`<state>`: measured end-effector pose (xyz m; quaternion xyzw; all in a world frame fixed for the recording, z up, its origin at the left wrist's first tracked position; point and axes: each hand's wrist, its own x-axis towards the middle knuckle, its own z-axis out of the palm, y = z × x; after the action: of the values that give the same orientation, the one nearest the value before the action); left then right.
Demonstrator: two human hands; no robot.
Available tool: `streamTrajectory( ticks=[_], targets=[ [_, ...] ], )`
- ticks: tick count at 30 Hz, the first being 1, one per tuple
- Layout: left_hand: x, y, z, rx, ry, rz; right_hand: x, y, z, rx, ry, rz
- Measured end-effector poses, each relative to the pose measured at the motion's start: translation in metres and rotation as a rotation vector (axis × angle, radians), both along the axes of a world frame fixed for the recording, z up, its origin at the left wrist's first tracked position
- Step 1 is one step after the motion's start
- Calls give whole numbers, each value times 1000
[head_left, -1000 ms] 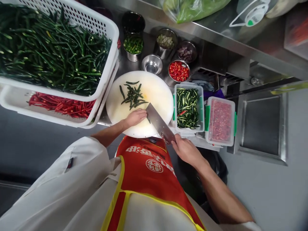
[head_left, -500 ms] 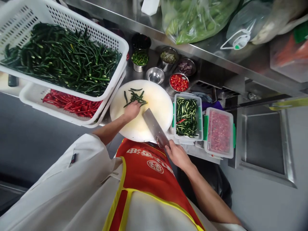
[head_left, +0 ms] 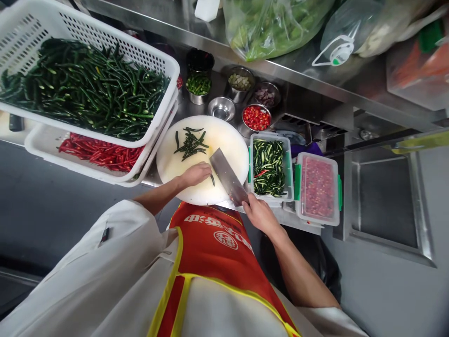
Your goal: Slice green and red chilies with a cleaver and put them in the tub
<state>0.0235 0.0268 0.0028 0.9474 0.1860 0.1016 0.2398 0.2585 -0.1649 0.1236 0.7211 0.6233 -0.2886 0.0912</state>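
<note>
My left hand (head_left: 197,174) is closed on a single green chili (head_left: 212,179), whose end sticks out past the fingertips low over the round white cutting board (head_left: 178,180). Farther back on the board lies a loose pile of green chilies (head_left: 191,144). My right hand (head_left: 260,213) grips the handle of a cleaver (head_left: 228,177). Its broad blade slants across the right half of the board, just right of the held chili. Right of the board stands a clear tub of cut green chilies (head_left: 269,166) with a red piece among them.
A white basket of green chilies (head_left: 164,100) sits over another basket with red chilies (head_left: 101,152) at left. Behind the board are small metal bowls, one with chopped red chilies (head_left: 256,118). A lidded tub of pinkish food (head_left: 317,187) is at right, below a steel shelf (head_left: 298,70).
My left hand has moved from the chili pile toward the near side of the board with one green chili. The cleaver stays in my right hand, nearly unmoved.
</note>
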Motion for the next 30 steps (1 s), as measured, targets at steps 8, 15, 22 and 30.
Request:
streamTrajectory(
  ticks=[8, 15, 22, 30],
  targets=[
    [0, 2, -15, -10, -78, 30, -8, 4, 20, -117, 17, 64],
    [0, 2, -13, 12, -84, 0, -43, 31, -24, -32, -21, -38],
    [-12, 32, -8, 77, -46, 466, -23, -11, -12, -12, -15, -59],
    [2, 65, 2, 71, 196, 604, -19, -16, -19, -40, 6, -81]
  ],
)
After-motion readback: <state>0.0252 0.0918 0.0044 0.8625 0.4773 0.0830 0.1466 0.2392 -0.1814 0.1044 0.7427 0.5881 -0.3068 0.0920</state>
